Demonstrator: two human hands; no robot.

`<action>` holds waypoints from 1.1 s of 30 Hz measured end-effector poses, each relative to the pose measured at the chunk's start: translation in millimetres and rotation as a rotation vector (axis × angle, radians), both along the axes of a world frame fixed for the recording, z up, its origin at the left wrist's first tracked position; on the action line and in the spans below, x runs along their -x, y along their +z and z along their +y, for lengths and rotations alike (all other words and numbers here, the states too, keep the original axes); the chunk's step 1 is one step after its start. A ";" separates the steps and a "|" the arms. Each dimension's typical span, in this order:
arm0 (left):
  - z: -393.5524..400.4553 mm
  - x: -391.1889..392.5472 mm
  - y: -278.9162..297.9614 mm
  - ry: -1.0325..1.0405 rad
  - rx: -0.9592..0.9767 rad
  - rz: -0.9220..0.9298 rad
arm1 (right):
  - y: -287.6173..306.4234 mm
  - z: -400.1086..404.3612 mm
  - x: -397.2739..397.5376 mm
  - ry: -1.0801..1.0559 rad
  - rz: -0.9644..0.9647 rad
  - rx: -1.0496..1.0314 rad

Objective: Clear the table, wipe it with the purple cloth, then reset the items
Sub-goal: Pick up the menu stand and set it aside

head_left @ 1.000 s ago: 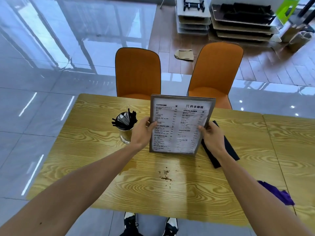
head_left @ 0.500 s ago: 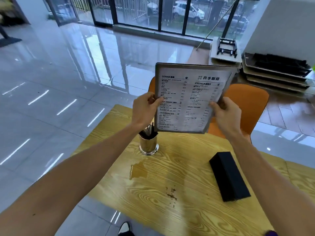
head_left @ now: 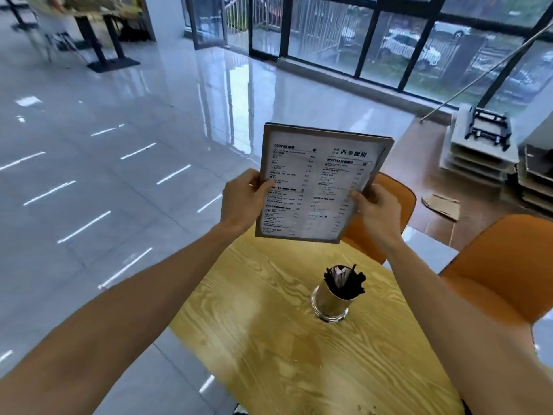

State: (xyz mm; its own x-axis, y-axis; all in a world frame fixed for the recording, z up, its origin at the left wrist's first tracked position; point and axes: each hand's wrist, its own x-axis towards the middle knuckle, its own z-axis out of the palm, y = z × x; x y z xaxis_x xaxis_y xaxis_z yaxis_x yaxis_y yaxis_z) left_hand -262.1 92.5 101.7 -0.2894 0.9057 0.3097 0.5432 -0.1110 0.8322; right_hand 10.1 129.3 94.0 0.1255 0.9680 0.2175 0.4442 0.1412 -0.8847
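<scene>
I hold a framed white menu (head_left: 317,181) upright in the air, above the far left corner of the wooden table (head_left: 269,339). My left hand (head_left: 242,202) grips its left edge and my right hand (head_left: 377,214) grips its lower right edge. A metal cup of black stir sticks (head_left: 335,295) stands on the table below the menu. A faint wet stain (head_left: 302,351) lies on the wood near the cup. The purple cloth and the black box are out of view.
Two orange chairs (head_left: 505,271) stand beyond the table at the right. Glossy grey floor (head_left: 119,175) spreads to the left. Stacked trays and boards (head_left: 484,154) sit on the floor at the far right, by the glass wall. Another table (head_left: 98,31) stands at the far left.
Both hands have lifted the menu off the table and carried it up and to the left. My view has swung left, so the black box and purple cloth have left the frame.
</scene>
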 end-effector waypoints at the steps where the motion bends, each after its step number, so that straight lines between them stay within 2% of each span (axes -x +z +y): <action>1: 4.7 11.0 -13.5 0.008 0.023 -0.001 | -11.8 7.0 11.4 0.006 -0.004 0.042; 8: 38.6 62.0 -108.2 0.012 0.232 -0.047 | -108.3 58.6 60.2 0.051 -0.122 0.290; 14: 67.5 68.8 -158.0 0.009 0.357 -0.063 | -152.8 88.0 68.2 0.057 -0.120 0.384; 20: 91.2 69.8 -189.1 0.013 0.450 -0.095 | -175.4 119.9 69.8 0.072 -0.168 0.395; 33: 133.9 81.2 -217.1 0.094 0.476 -0.168 | -184.1 190.2 97.8 0.115 -0.296 0.382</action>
